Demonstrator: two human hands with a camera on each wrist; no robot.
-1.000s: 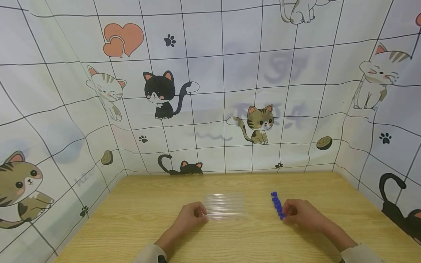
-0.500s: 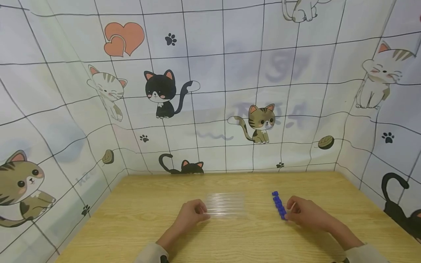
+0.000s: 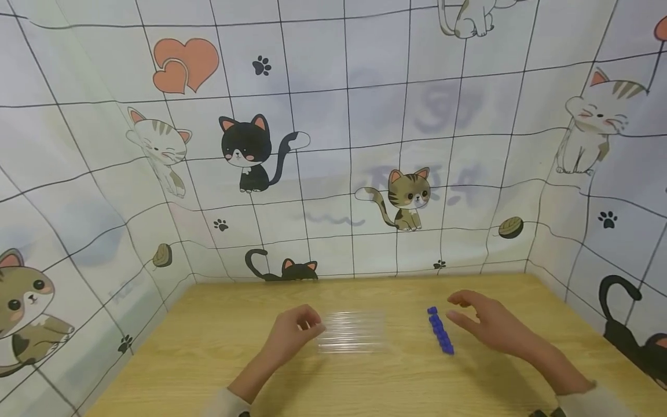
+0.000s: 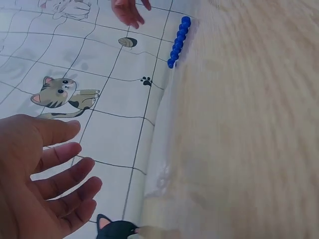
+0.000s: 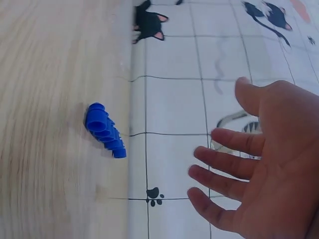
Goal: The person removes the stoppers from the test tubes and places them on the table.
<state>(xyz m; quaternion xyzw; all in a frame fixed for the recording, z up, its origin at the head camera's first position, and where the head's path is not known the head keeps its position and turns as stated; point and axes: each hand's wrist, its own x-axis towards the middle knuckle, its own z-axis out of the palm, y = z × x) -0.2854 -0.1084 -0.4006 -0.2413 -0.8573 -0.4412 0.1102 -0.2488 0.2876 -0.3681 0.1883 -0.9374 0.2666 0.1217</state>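
Observation:
Several clear tubes lie side by side on the table, left of centre in the head view. To their right runs a slightly slanted row of small blue caps; the right wrist view shows the caps with hollow round ends. My left hand hovers by the left ends of the tubes, its fingers relaxed and holding nothing. Raised just right of the caps is my right hand, thumb and fingers apart. Both wrist views show bare palms, with loosely spread fingers on the left hand and the right hand.
The wooden table carries the tubes and caps. Behind it and along both sides hangs a white grid-patterned cloth printed with cartoon cats. The cloth meets the table at its back edge.
My right hand has risen away from the near end of the cap row, and its fingers have spread. My left hand has lifted slightly from beside the tubes. Caps and tubes stay in place.

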